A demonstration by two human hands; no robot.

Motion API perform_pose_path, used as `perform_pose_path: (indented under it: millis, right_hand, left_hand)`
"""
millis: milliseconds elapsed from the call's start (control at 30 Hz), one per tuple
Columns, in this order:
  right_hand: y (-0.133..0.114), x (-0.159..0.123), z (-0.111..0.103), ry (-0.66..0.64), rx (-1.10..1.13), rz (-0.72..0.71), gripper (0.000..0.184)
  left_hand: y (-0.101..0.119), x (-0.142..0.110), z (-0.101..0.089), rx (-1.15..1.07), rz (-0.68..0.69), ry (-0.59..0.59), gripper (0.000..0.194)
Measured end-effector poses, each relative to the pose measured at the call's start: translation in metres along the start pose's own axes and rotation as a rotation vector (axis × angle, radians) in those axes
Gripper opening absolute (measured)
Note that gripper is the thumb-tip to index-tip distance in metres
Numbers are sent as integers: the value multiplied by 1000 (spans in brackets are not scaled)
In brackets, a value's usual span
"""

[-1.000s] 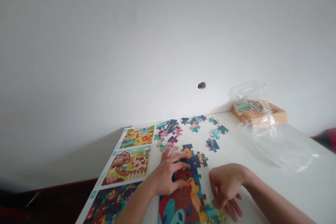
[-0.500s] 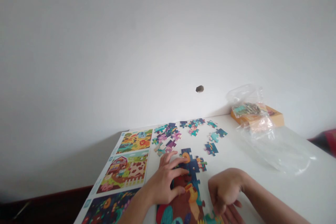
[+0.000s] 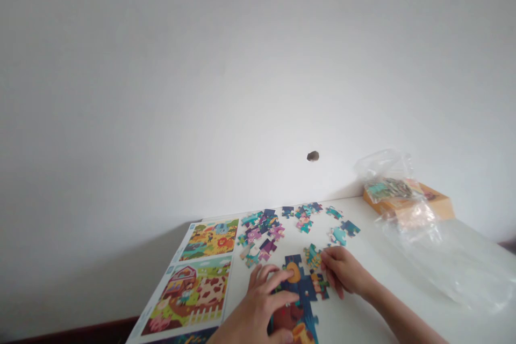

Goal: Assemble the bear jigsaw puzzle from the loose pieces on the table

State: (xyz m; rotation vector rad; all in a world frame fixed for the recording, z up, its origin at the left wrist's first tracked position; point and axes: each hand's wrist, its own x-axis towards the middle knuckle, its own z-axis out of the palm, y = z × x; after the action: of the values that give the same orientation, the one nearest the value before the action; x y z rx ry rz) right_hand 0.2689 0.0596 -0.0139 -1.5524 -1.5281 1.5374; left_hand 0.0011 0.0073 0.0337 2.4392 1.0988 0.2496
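Note:
My left hand lies with its fingers spread on a partly joined jigsaw puzzle, showing dark blue, brown and orange; part of it is hidden under the hand and below the view. My right hand is closed, thumb and fingers pinching the right edge of a teal and yellow puzzle piece. This piece is just beyond the joined part, close to a colourful piece on the puzzle's right side. Whether the pinched piece touches the puzzle, I cannot tell.
Loose puzzle pieces lie towards the wall, with several others further right. Picture sheets cover the table's left side. At the back right, a clear plastic bag rests over a yellow box. The wall has a hole.
My right hand has moved from the puzzle's near right side to its far right side, and now pinches a piece there. My left hand stays on the puzzle. The view has tilted up slightly.

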Motion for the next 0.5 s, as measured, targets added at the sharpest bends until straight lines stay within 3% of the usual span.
perform_pose_path:
  millis: [167,300,400,500]
  right_hand:
    - [9,11,4,134,-39,-8,37]
    - [10,6,6,328,-293,-84,35]
    - [8,-1,11,484,-529,-269,28]
    - [3,-8,18,532,-610,-369,32]
  left_hand:
    - [-15,7,13,-6,152,-21,48]
    - [-30,14,31,79,188,28,31]
    - [-34,12,34,152,230,158,34]
    - [-36,8,28,248,114,371,37]
